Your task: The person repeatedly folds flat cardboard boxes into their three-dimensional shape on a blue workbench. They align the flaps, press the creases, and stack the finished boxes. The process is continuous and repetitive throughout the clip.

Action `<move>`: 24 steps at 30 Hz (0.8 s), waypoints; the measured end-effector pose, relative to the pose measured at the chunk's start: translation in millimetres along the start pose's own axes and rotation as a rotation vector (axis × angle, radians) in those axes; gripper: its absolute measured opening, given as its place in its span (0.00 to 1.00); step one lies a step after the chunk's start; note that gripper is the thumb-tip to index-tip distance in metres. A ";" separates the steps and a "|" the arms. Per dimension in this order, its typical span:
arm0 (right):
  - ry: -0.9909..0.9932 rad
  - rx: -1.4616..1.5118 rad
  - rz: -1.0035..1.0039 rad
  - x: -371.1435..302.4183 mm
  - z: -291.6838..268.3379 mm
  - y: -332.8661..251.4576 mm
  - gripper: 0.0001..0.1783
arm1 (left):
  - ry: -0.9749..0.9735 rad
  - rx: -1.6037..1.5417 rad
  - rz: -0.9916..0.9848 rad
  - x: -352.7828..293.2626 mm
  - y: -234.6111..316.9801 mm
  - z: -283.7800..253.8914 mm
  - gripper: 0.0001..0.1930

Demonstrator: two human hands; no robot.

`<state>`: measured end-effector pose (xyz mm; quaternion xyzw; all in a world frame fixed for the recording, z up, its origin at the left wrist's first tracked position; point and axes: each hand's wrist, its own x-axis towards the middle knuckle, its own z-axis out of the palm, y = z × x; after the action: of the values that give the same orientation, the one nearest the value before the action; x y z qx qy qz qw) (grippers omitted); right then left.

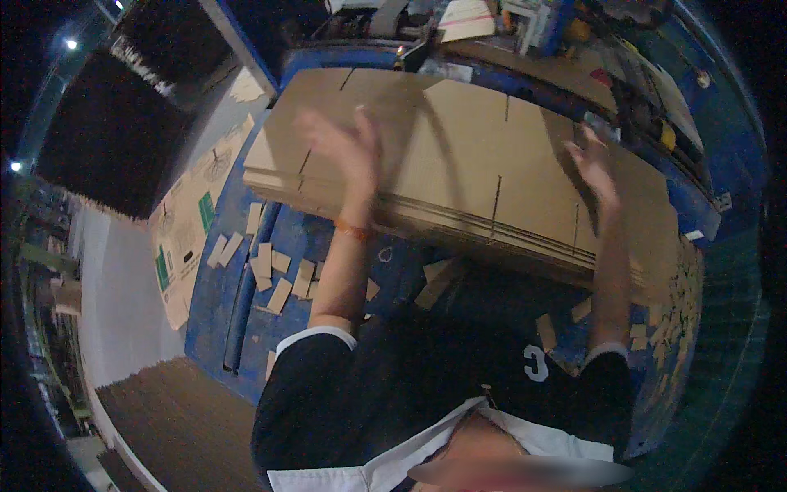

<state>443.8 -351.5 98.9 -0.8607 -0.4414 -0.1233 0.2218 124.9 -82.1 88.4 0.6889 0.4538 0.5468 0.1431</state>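
A stack of flat brown cardboard sheets (459, 143) with dark slots cut into them lies across the blue table before me. My left hand (348, 148) is over the left part of the top sheet, fingers spread and slightly blurred; an orange band circles that wrist. Above the right part of the stack is my right hand (592, 164), its fingers apart. Neither hand grips anything. Whether the palms touch the cardboard or hover just over it, I cannot tell.
Small cardboard offcuts (279, 295) litter the blue table (209, 312), with more at its right edge. A printed cardboard sheet (184, 238) lies to the left, near dark stacks of cardboard (106, 123). Machinery (369, 25) stands beyond the far edge.
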 end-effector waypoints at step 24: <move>1.201 0.647 0.597 -164.7 -66.3 10.8 0.34 | -0.007 -1.087 -0.441 114.8 -101.4 -92.9 0.21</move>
<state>356.0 -505.6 86.5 -0.6201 -0.0059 -0.3711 0.6912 -5.7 35.3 123.2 0.4077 0.2402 0.6561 0.5880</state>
